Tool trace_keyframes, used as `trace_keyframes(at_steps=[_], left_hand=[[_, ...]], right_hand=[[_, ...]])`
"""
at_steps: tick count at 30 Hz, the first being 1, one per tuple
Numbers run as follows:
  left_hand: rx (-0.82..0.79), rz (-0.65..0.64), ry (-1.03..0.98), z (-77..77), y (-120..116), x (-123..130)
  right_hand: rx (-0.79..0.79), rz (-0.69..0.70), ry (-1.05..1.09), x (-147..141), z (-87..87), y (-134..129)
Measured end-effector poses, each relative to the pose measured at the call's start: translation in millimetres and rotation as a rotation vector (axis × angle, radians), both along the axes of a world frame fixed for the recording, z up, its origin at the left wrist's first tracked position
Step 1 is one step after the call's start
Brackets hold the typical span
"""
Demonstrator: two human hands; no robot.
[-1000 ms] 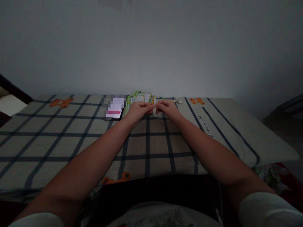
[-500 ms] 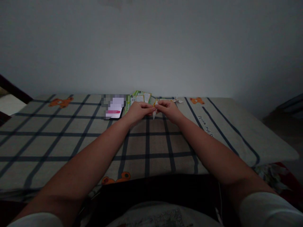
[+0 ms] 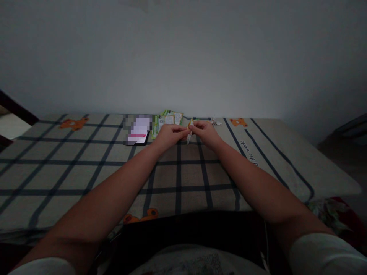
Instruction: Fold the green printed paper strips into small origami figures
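Observation:
Both my hands meet above the far middle part of the table, fingers pinched around a small folded piece of printed paper or packet [image 3: 189,136] in white, yellow and green. My left hand [image 3: 169,134] grips its left side, with thumb and forefinger pressed together. From the other side, my right hand [image 3: 205,131] pinches the same piece near its top edge. Part of it is hidden behind my fingers. Just beyond my left hand lie several green-and-white printed packets or cards [image 3: 160,120], overlapping one another.
A phone [image 3: 140,128] with a lit, partly blurred screen lies left of the green packets. Behind my right hand is a crumpled white scrap [image 3: 216,122]. A checked cloth with bear prints [image 3: 94,152] covers the table, which stands against a grey wall [image 3: 183,57].
The small printed piece has shifted slightly to the right and turned a little between my fingers. My left hand has moved slightly right with it; both hands keep their pinch.

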State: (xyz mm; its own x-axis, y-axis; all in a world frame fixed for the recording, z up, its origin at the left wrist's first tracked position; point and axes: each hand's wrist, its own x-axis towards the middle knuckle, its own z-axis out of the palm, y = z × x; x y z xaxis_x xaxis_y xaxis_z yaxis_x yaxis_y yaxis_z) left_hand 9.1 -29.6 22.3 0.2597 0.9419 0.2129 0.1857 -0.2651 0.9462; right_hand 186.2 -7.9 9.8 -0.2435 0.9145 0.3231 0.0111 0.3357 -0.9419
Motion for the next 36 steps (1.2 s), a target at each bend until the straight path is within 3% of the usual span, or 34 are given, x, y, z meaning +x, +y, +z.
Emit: trace_keyframes(at_steps=[4, 10, 15, 19, 24, 32, 36], left_hand=[[-0.102, -0.019, -0.203, -4.5, 2, 2], [-0.125, -0.046, -0.173, -7.6, 8, -1], [-0.011, -0.034, -0.047, -5.6, 7, -6], [0.200, 0.041, 0.123, -0.6, 4, -5], [0.303, 0.105, 0.160, 4.3, -1, 0], [0.218, 0.266, 0.080, 4.8, 2, -4], [0.078, 0.233, -0.053, 1.2, 2, -2]], right_hand=[[-0.025, 0.041, 0.027, 1, 0.1, 1], [-0.026, 0.070, 0.007, 4, -6.2, 5], [-0.036, 0.048, 0.008, 4, -8.3, 4], [-0.043, 0.041, 0.017, 1, -5.6, 2], [-0.086, 0.052, 0.111, -4, -3.5, -1], [-0.158, 0.075, 0.151, -3, -7.0, 4], [-0.113, 0.031, 0.092, -1, -9.9, 6]])
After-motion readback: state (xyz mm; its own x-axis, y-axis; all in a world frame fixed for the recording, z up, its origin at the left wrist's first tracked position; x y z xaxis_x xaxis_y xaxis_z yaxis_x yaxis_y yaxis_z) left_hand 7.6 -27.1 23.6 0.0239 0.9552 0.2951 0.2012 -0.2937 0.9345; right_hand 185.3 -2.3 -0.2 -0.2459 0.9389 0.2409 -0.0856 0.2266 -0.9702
